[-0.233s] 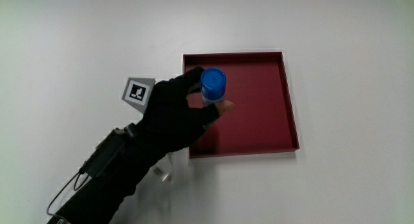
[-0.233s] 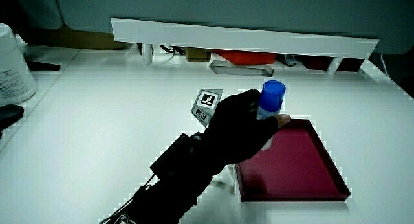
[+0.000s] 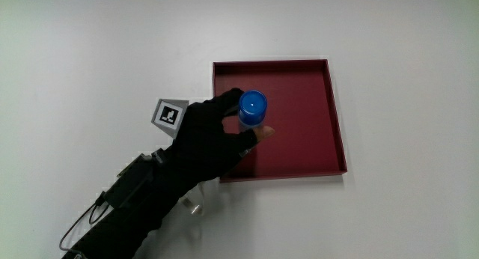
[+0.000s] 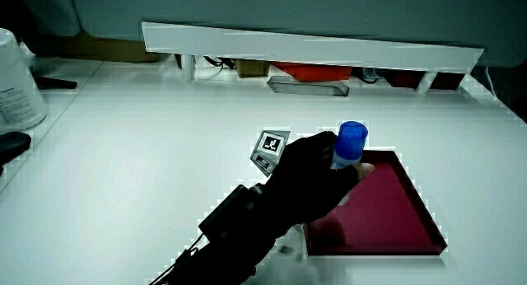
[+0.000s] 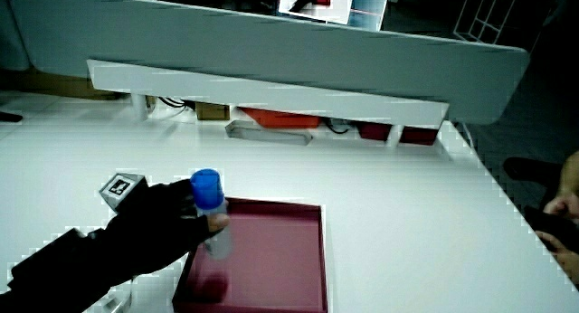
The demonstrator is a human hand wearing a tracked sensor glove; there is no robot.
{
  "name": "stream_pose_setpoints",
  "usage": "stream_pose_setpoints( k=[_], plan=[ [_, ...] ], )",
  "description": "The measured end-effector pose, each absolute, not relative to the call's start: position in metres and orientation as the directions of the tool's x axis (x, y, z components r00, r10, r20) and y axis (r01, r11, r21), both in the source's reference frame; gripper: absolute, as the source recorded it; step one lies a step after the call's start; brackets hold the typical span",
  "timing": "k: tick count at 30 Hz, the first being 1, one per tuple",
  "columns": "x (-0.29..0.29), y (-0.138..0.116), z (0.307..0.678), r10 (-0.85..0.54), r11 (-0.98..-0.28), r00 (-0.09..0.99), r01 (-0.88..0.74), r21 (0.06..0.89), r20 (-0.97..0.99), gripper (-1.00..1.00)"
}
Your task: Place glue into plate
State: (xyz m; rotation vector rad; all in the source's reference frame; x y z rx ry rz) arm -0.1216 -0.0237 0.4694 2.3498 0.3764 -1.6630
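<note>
The glue stick [image 3: 251, 108] has a blue cap and a pale body, and it stands upright in the grasp of the gloved hand [image 3: 215, 135]. The hand holds it above the dark red square plate [image 3: 299, 120], over the part of the plate nearest the hand. In both side views the glue [image 4: 349, 145] [image 5: 210, 209] hangs a little above the plate [image 4: 387, 215] [image 5: 280, 259], gripped by the hand [image 4: 309, 182] [image 5: 154, 227]. The fingers wrap the pale body under the cap. A patterned cube [image 3: 169, 114] sits on the hand's back.
A low white partition [image 4: 313, 46] runs along the table's edge farthest from the person, with a red object and a grey tray [image 4: 306, 88] beneath it. A white container [image 4: 16, 83] stands at the table's edge. A small clear item [image 3: 196, 209] lies beside the forearm.
The hand has carried the glue slightly farther over the plate and a little lower. The plate has not moved.
</note>
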Motion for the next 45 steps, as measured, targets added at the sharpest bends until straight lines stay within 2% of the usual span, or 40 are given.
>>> stream_pose_setpoints(
  k=[2,3,4,6,7,8,9,10,12,13,14,16,17,18,20,21,22,24,25,28,29,31,33,36,39,41,42,43,45],
  plan=[
    [-0.121,-0.021,0.478,0.032,-0.936,0.318,0.343,0.083,-0.948,0.0],
    [-0.12,-0.02,0.48,0.058,-0.937,0.338,0.343,0.066,-0.939,0.0],
    [-0.121,-0.019,0.484,0.053,-0.937,0.362,0.341,0.079,-0.931,0.0],
    [-0.119,-0.017,0.488,0.021,-0.936,0.325,0.339,0.095,-0.946,0.0],
    [-0.119,-0.017,0.491,0.013,-0.933,0.352,0.34,0.115,-0.936,0.0],
    [-0.117,-0.016,0.492,0.007,-0.933,0.309,0.344,0.105,-0.951,0.0],
    [-0.118,-0.015,0.494,0.03,-0.934,0.343,0.345,0.097,-0.939,0.0],
    [-0.117,-0.013,0.494,-0.02,-0.929,0.344,0.341,0.145,-0.939,0.0],
    [-0.116,-0.012,0.498,-0.009,-0.929,0.362,0.341,0.142,-0.932,0.0],
    [-0.117,-0.011,0.499,-0.051,-0.928,0.363,0.328,0.178,-0.931,0.0],
    [-0.117,-0.011,0.498,-0.021,-0.93,0.363,0.334,0.151,-0.931,0.0],
    [-0.117,-0.012,0.498,-0.037,-0.927,0.353,0.336,0.164,-0.935,0.0],
    [-0.116,-0.012,0.499,-0.029,-0.926,0.338,0.344,0.152,-0.941,-0.07],
    [-0.116,-0.012,0.499,-0.053,-0.922,0.353,0.342,0.182,-0.934,-0.13],
    [-0.117,-0.013,0.501,-0.027,-0.924,0.371,0.345,0.165,-0.928,-0.27],
    [-0.116,-0.012,0.501,-0.049,-0.922,0.325,0.349,0.168,-0.944,-0.33],
    [-0.117,-0.012,0.503,-0.059,-0.92,0.347,0.345,0.186,-0.936,-0.4],
    [-0.116,-0.012,0.502,-0.063,-0.913,0.3,0.367,0.177,-0.952,-0.53],
    [-0.117,-0.011,0.501,-0.104,-0.904,0.318,0.364,0.223,-0.942,-0.6],
    [-0.122,-0.011,0.499,-0.116,-0.869,0.304,0.429,0.245,-0.945,-0.8],
    [-0.124,-0.011,0.494,-0.147,-0.856,0.242,0.455,0.246,-0.959,-0.87],
    [-0.131,-0.014,0.485,-0.181,-0.833,0.186,0.493,0.251,-0.966,-1.0],
    [-0.14,-0.018,0.474,-0.179,-0.811,0.19,0.527,0.254,-0.965,-1.0],
    [-0.151,-0.022,0.452,-0.232,-0.748,0.207,0.587,0.31,-0.95,-1.0],
    [-0.171,-0.025,0.437,-0.224,-0.72,0.322,0.581,0.379,-0.92,-1.0],
    [-0.183,-0.025,0.427,-0.213,-0.712,0.296,0.605,0.355,-0.931,-1.0],
    [-0.192,-0.027,0.429,-0.165,-0.719,0.339,0.601,0.348,-0.926,-1.0],
    [-0.199,-0.028,0.43,-0.126,-0.726,0.317,0.616,0.305,-0.94,-1.0],
    [-0.21,-0.03,0.425,-0.047,-0.744,0.359,0.61,0.273,-0.932,-1.0]
  ],
)
